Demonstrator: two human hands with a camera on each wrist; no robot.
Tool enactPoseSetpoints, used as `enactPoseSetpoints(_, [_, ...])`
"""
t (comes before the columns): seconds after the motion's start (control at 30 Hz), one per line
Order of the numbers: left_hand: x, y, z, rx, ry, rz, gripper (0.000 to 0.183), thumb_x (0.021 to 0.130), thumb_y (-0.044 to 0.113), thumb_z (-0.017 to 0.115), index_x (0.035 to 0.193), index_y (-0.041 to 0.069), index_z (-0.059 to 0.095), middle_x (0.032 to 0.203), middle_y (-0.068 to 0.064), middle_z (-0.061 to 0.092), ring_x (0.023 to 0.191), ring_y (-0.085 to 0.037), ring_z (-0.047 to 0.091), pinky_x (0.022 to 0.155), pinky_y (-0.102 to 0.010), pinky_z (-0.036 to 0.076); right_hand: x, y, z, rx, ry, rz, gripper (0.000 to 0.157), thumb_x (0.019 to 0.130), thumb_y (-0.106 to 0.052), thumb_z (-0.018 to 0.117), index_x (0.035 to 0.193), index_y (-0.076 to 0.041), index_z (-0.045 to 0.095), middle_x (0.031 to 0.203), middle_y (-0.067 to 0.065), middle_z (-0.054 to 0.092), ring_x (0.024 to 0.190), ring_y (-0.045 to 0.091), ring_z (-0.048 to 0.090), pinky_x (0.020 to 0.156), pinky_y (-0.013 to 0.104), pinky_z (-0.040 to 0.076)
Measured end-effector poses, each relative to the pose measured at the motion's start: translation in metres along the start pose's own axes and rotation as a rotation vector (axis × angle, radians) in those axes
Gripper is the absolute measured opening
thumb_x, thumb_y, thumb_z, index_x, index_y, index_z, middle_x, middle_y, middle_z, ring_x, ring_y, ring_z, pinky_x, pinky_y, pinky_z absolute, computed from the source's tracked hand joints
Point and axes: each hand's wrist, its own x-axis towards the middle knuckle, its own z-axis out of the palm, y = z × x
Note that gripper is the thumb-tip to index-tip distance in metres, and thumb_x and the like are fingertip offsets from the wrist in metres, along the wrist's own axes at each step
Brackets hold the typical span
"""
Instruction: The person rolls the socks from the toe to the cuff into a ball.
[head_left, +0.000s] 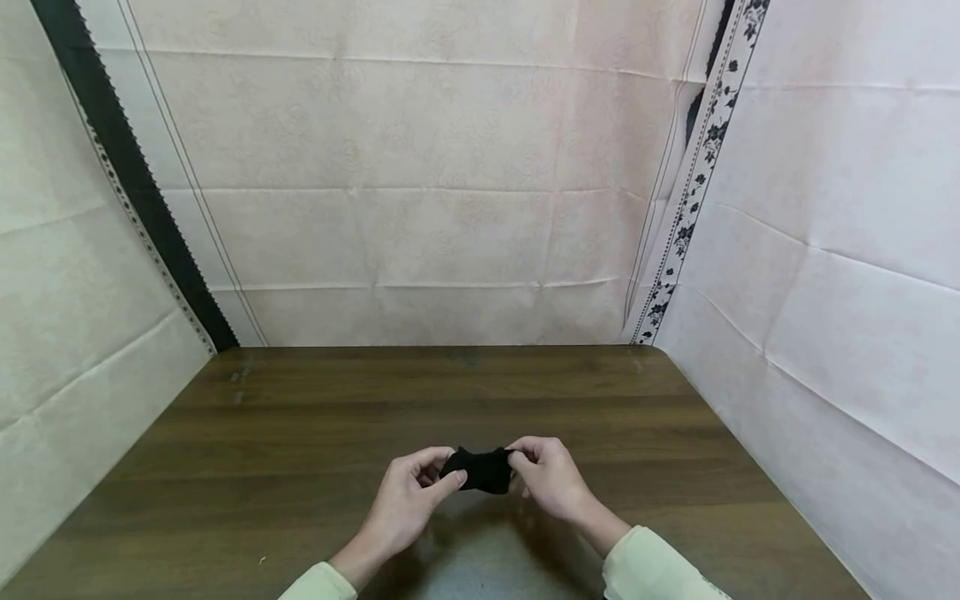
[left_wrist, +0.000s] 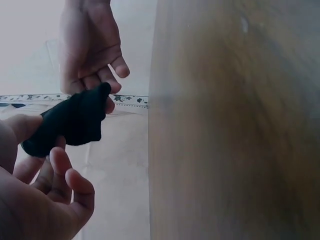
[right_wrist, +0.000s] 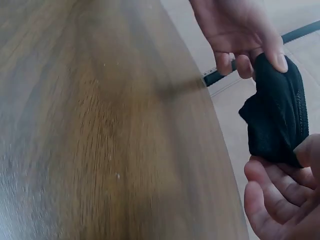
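Observation:
A small piece of black cloth [head_left: 483,471], folded and soft, is held up between both hands over the table. In the head view, my left hand [head_left: 401,504] pinches its left end, thumb on the near face and fingers behind. My right hand [head_left: 553,482] pinches the upper right corner between thumb and forefinger. Seen from the right wrist, the black cloth [right_wrist: 277,110] has a ridged, seam-like line along one long edge. From the left wrist, the black cloth [left_wrist: 75,117] tapers to a corner at the right hand's fingers. What exact article it is, I cannot tell.
The brown wood-grain table [head_left: 337,417] spreads under the hands, with a small pale scrap [head_left: 262,560] at the near left. Creased off-white cloth hangings rise behind it [head_left: 450,233] and along both sides; the right one carries a dark floral border [head_left: 684,225].

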Motion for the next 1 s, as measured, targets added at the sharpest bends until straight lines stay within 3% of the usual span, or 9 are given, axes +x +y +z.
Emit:
enactPoseSetpoints(0.17, [0.0, -0.003, -0.005, 0.031, -0.067, 0.026, 0.023, 0.089, 0.025, 0.079, 0.109, 0.015, 0.075, 0.086, -0.002, 0.065, 0.075, -0.019, 0.057, 0.066, -0.026, 0.047, -0.001, -0.002, 0.002, 0.193, 0.001, 0.112, 0.023, 0.099, -0.006, 0.052, 0.101, 0.003, 0.073, 0.077, 0.007, 0.065, 0.063, 0.028, 0.063, 0.05, 0.035, 0.052])
enactPoseSetpoints(0.3, [-0.001, -0.004, -0.01, 0.099, -0.132, 0.105, 0.02, 0.09, 0.027, 0.078, 0.108, 0.022, 0.074, 0.087, 0.004, 0.064, 0.073, -0.014, 0.055, 0.064, -0.026, 0.047, -0.002, -0.007, 0.002, 0.321, -0.002, 0.209, 0.023, 0.098, -0.01, 0.051, 0.099, 0.003, 0.071, 0.075, 0.005, 0.063, 0.063, 0.02, 0.059, 0.052, 0.029, 0.049])
enactPoseSetpoints(0.5, [0.002, -0.005, -0.02, 0.217, -0.25, 0.366, 0.018, 0.092, 0.023, 0.075, 0.11, 0.027, 0.073, 0.091, 0.011, 0.062, 0.074, -0.009, 0.053, 0.062, -0.026, 0.048, -0.002, -0.011, 0.002, 0.317, -0.002, 0.236, 0.022, 0.096, -0.012, 0.053, 0.085, -0.001, 0.069, 0.072, 0.004, 0.06, 0.064, 0.019, 0.053, 0.061, 0.031, 0.047])
enactPoseSetpoints(0.67, [0.004, -0.003, -0.025, 0.285, -0.322, 0.446, 0.025, 0.094, 0.02, 0.072, 0.118, 0.024, 0.072, 0.099, 0.013, 0.063, 0.081, -0.008, 0.054, 0.066, -0.024, 0.05, -0.001, -0.011, 0.005, 0.328, 0.013, 0.233, 0.021, 0.093, -0.01, 0.053, 0.078, -0.002, 0.065, 0.068, 0.002, 0.054, 0.063, 0.019, 0.049, 0.064, 0.032, 0.044])
enactPoseSetpoints(0.83, [0.004, -0.002, -0.026, 0.309, -0.283, 0.446, 0.029, 0.093, 0.013, 0.073, 0.121, 0.017, 0.071, 0.103, 0.012, 0.063, 0.083, -0.009, 0.055, 0.069, -0.025, 0.051, -0.002, -0.013, 0.007, 0.344, 0.011, 0.234, 0.023, 0.092, -0.01, 0.049, 0.077, -0.003, 0.064, 0.072, 0.001, 0.055, 0.066, 0.017, 0.051, 0.068, 0.033, 0.044])
enactPoseSetpoints(1.0, [0.004, -0.001, -0.027, 0.243, -0.186, 0.438, 0.031, 0.091, 0.008, 0.073, 0.121, 0.014, 0.071, 0.104, 0.011, 0.064, 0.08, -0.01, 0.056, 0.065, -0.026, 0.053, -0.003, -0.016, 0.007, 0.325, -0.032, 0.21, 0.026, 0.095, -0.012, 0.047, 0.069, -0.007, 0.054, 0.078, 0.003, 0.057, 0.078, 0.018, 0.054, 0.075, 0.037, 0.047])
